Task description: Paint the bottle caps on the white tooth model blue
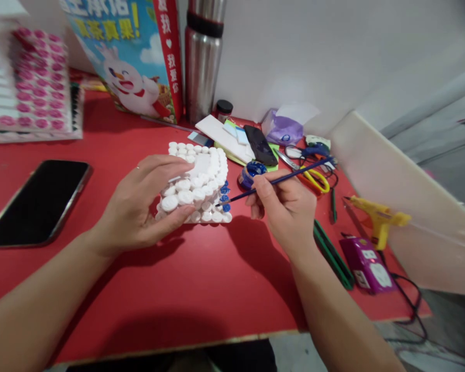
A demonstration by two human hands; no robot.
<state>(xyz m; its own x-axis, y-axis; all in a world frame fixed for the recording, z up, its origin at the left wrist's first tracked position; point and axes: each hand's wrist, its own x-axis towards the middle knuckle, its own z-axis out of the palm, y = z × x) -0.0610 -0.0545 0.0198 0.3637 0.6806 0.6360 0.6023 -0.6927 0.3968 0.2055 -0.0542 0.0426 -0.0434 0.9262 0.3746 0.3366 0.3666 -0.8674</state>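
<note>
A small craft piece covered in white rolled rosettes [197, 194] sits on the red table, with several rosettes [225, 199] coloured blue along its right edge. My left hand [151, 201] grips its left side, thumb along the front and fingers over the top. Between the thumb and fingers of my right hand [282, 206] is a thin dark-blue paintbrush [240, 195]. Its tip touches or nearly touches the white rosettes near the blue ones. Just behind the brush stands a small blue paint jar [251, 174], partly hidden by my right hand.
A phone [39, 201] lies at the left. Behind are a cartoon bag [135, 67], a steel flask [204, 67] and pink rosettes [41, 93]. Scissors [313, 178], a green cutter [333, 256], a yellow glue gun [380, 219] and a purple box [366, 263] with a cable lie right.
</note>
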